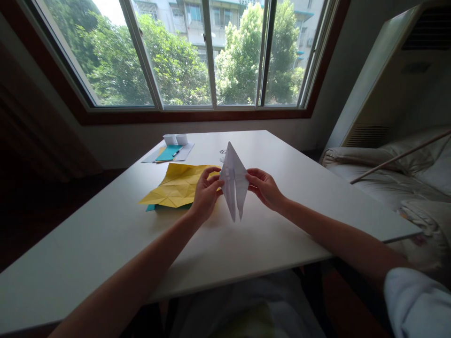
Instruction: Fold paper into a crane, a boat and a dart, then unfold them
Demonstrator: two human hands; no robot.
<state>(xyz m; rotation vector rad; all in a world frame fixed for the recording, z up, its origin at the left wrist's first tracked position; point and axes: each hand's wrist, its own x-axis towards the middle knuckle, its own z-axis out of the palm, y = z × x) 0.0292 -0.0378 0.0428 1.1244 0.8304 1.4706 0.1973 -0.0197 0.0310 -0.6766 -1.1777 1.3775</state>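
left hand [206, 193] and right hand [263, 188] pinch folded white paper [233, 180] between them.

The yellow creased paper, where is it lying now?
In the head view, the yellow creased paper lies on the white table, beside the left hand, over a teal sheet.

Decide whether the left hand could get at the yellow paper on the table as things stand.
Probably yes. The left hand pinches the white folded paper, so it would have to let go first, but the yellow paper lies just beside it with nothing between them.
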